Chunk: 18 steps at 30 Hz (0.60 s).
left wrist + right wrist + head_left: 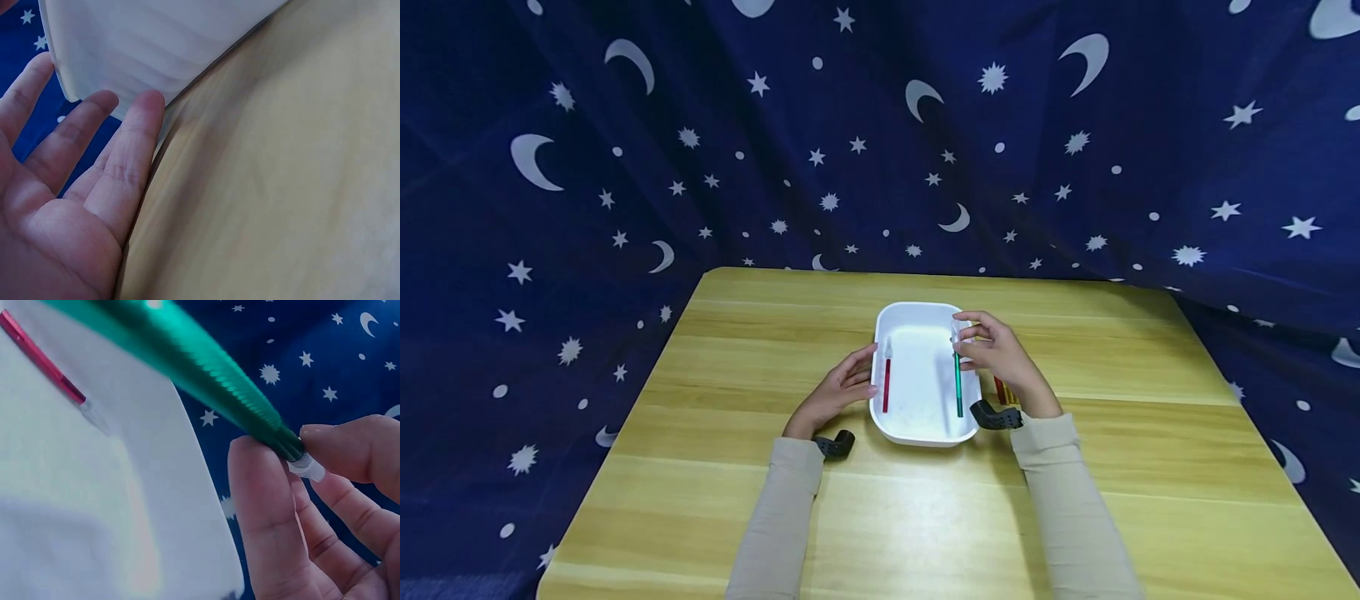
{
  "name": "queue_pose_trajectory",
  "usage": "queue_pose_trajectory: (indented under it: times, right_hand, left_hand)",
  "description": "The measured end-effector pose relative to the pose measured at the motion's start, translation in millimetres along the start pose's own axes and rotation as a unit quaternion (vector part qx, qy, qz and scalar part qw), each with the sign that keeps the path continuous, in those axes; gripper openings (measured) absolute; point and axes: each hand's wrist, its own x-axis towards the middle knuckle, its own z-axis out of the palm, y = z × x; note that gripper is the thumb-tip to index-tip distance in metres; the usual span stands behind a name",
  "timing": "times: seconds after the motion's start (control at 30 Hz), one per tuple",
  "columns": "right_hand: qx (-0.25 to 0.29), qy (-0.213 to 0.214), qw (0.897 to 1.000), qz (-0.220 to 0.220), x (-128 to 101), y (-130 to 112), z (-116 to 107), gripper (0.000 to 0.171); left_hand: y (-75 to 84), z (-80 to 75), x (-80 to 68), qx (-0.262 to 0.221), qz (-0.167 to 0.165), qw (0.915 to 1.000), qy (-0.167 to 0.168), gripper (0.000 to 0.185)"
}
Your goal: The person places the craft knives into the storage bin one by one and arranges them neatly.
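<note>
Green pen pinched at its tip in right hand fingers, over white tray.

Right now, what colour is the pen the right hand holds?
Green pen, pinched by the right hand; clearest in the right wrist view.

Head view: even, bright overhead light; soft glare patch on the surface near the sleeves; faint shadows beside the white tray. Wide-angle bending at the edges. Both wrist views soft; green pen blurred, close.
</note>
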Motion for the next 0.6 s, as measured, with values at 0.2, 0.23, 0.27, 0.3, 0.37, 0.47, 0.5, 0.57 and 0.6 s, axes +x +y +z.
queue_pose_trajectory:
  times: [0.2,0.23,0.27,0.3,0.37,0.47,0.5,0.57,0.6]
  right_hand:
    - [-0.004,-0.005,1.0,0.021,6.2,0.5,6.6,0.058]
    - [-0.004,-0.005,1.0,0.025,7.6,1.0,7.6,0.058]
    - [-0.003,-0.008,1.0,0.028,9.2,1.6,8.5,0.058]
    - [-0.002,-0.009,0.999,0.031,10.6,2.2,9.4,0.058]
    - [0.001,-0.012,0.999,0.037,13.3,3.3,11.6,0.057]
    - [0.006,-0.02,0.999,0.042,16.7,4.6,14.6,0.058]
    - [0.009,-0.021,0.999,0.044,17.6,4.5,15.9,0.058]
    - [0.011,-0.026,0.999,0.044,19.2,4.3,17.9,0.058]
    - [0.012,-0.029,0.999,0.043,19.8,4.2,18.6,0.058]
  left_hand:
    - [-0.1,-0.1,1.1,-0.003,0.0,1.0,-0.003,0.078]
    - [-0.1,-0.1,1.2,-0.003,0.0,1.0,-0.003,0.078]
    - [0.2,-0.1,1.1,-0.004,0.0,1.0,-0.003,0.078]
    - [0.1,-0.2,1.0,-0.005,0.0,1.0,-0.003,0.078]
    - [0.4,-0.3,0.7,-0.005,0.002,1.0,-0.004,0.078]
    - [-0.1,-0.6,0.5,-0.005,0.005,1.0,-0.005,0.079]
    - [0.1,-0.7,0.4,-0.005,0.006,1.0,-0.005,0.079]
    - [0.4,-0.7,0.1,-0.005,0.008,0.9999,-0.006,0.079]
    - [0.8,-0.5,-0.1,-0.006,0.007,0.9999,-0.006,0.079]
